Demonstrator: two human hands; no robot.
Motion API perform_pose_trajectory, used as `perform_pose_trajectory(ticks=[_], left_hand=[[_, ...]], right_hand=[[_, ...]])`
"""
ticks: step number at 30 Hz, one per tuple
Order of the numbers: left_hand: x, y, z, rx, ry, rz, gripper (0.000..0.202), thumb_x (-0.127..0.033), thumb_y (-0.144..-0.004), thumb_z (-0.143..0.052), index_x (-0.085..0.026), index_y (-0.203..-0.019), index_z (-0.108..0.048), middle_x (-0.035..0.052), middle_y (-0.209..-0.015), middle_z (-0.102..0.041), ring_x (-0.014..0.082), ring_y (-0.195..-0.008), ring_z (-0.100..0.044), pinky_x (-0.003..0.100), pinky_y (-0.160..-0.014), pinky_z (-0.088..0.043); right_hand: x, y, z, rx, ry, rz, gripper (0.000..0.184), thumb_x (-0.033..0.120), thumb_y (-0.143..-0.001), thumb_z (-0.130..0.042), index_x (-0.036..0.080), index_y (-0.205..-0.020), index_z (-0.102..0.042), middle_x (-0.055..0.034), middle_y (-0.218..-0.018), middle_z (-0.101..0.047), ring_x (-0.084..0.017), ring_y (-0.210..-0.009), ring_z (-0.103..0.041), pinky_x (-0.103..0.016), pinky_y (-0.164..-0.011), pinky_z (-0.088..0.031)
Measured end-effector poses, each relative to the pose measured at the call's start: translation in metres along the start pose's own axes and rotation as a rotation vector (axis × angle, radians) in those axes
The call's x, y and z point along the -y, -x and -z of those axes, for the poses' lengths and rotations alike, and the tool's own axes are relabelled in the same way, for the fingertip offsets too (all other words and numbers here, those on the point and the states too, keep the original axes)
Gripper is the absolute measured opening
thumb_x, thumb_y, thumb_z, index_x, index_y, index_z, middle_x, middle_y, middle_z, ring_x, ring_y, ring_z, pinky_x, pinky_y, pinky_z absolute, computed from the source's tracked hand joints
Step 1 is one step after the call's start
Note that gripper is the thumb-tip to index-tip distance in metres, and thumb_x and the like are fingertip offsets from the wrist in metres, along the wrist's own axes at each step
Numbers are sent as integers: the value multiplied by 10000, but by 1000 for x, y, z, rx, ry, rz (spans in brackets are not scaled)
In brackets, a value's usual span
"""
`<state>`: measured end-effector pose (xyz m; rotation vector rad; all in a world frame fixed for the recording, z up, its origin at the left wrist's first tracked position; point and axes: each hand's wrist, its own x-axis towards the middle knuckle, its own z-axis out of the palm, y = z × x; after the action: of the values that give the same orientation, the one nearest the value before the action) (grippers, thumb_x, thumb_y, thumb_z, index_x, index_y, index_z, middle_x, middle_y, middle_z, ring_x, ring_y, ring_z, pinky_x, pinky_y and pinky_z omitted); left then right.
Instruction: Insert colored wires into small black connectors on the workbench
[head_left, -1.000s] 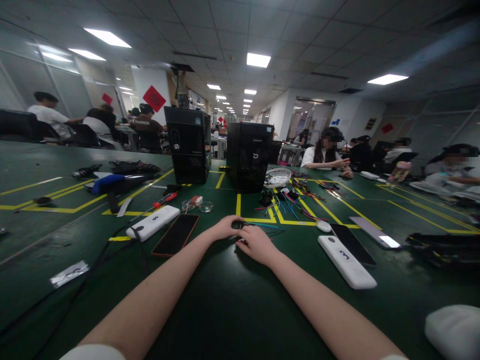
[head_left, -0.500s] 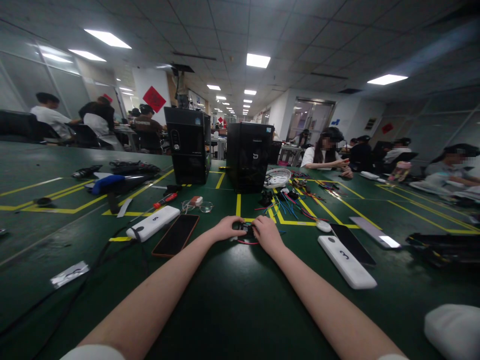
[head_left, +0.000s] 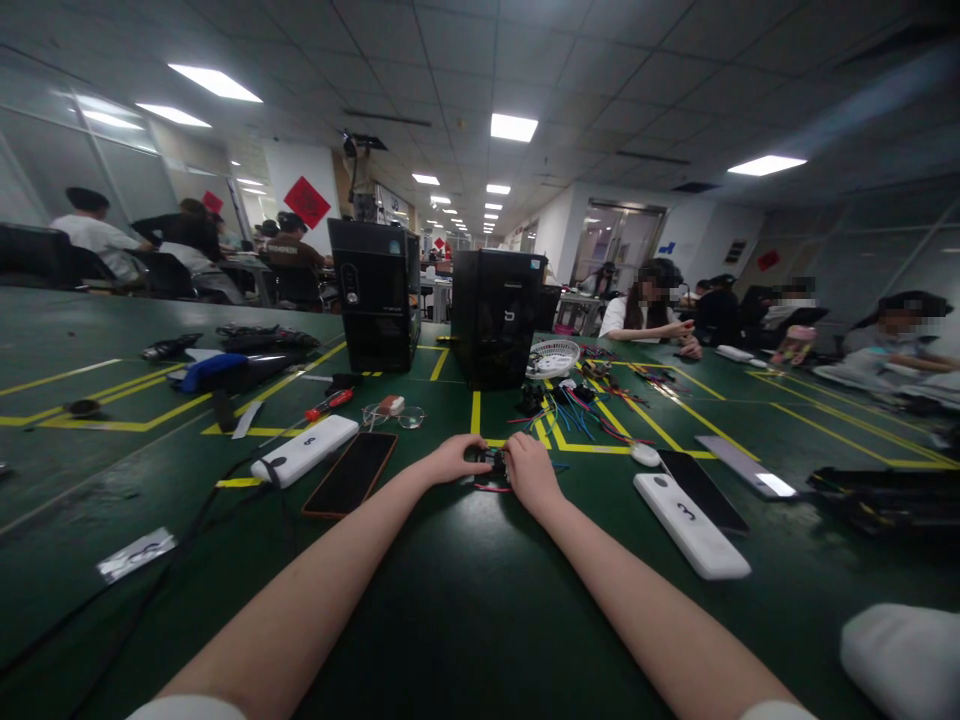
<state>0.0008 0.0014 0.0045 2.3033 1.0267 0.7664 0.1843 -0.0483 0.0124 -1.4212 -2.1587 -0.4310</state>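
Both hands meet over the green table, around a small dark part with coloured wires [head_left: 491, 458] whose exact kind I cannot make out. My left hand [head_left: 454, 459] grips its left side, thumb below and fingers above. From the right, my right hand [head_left: 531, 468] closes on the same part, its fingers curled and partly hiding it. A red wire [head_left: 493, 488] pokes out toward me, and blue wire ends [head_left: 561, 467] show beside the right hand. Past the hands lies a bunch of loose blue and red wires with black pieces [head_left: 570, 405].
Two black computer towers [head_left: 375, 295] [head_left: 498, 318] stand ahead. To the left lie a phone [head_left: 351, 473], a white power bank [head_left: 306, 450], a red screwdriver [head_left: 328, 404] and glasses [head_left: 405, 414]. To the right are another white power bank [head_left: 691, 527], phones and a white basket [head_left: 553, 357]. A co-worker [head_left: 649, 305] sits across.
Both hands stay on the small wired part with barely any shift. The view has moved very slightly.
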Motion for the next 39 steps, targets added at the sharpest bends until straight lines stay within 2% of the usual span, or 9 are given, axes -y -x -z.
perform_pose_trajectory(ticks=[3,5,12,16,19,22,26,33,39], left_hand=[[-1,1,2,4,-7,8,368,-393,-688,-655,-158,-966,-608,68,-996,-626,225,-923,-576,329,-850,-433],[-1,2,2,-11,-9,16,382,-398,-682,-658,-154,-973,-610,71,-992,-628,225,-923,-577,325,-847,-435],[1,1,-2,-33,-7,-5,328,-283,-675,-647,-142,-970,-619,74,-990,-644,220,-925,-583,319,-859,-434],[2,1,-2,-26,1,21,346,-267,-663,-653,-143,-983,-615,76,-1024,-638,228,-951,-576,334,-883,-425],[0,0,-2,-25,8,22,337,-264,-668,-653,-143,-980,-614,74,-1020,-639,222,-939,-579,329,-879,-428],[-2,0,-2,-22,5,8,303,-266,-680,-644,-144,-956,-619,66,-986,-644,213,-911,-582,317,-858,-436],[-2,0,-2,-21,-17,-4,315,-313,-680,-655,-149,-947,-621,57,-941,-644,211,-878,-584,310,-825,-440],[-2,1,0,-13,-21,-7,322,-328,-676,-669,-152,-942,-625,53,-931,-640,213,-871,-584,306,-810,-442],[-5,1,2,-5,-2,23,326,-304,-670,-679,-153,-955,-632,58,-958,-640,216,-893,-583,314,-833,-442]], right_hand=[[-3,-1,5,-66,-92,-43,129,122,-845,-411,156,-845,-535,-67,-858,-548,-180,-806,-476,-289,-716,-346],[-2,-1,9,-64,-143,-8,122,133,-843,-417,158,-844,-537,-65,-862,-546,-176,-812,-480,-290,-725,-353],[24,7,18,116,-220,287,77,158,-812,-472,165,-839,-543,-59,-876,-555,-167,-860,-477,-295,-790,-364],[26,8,16,201,-210,316,91,163,-797,-499,169,-872,-551,-48,-873,-564,-161,-844,-485,-287,-775,-365],[25,9,16,180,-222,310,82,204,-813,-502,167,-863,-555,-51,-870,-569,-161,-845,-483,-291,-772,-359],[26,8,16,105,-229,239,99,210,-833,-471,167,-854,-558,-57,-882,-569,-165,-866,-479,-302,-794,-348],[25,1,13,-2,-182,53,201,188,-824,-466,165,-1002,-556,-75,-984,-560,-190,-946,-469,-322,-829,-326],[19,-27,1,204,-94,-101,147,193,-813,-468,188,-822,-614,-45,-856,-596,-173,-844,-529,-314,-762,-328],[24,-38,-2,275,-98,-247,105,188,-758,-526,183,-790,-626,-66,-867,-591,-193,-837,-540,-300,-696,-363]])
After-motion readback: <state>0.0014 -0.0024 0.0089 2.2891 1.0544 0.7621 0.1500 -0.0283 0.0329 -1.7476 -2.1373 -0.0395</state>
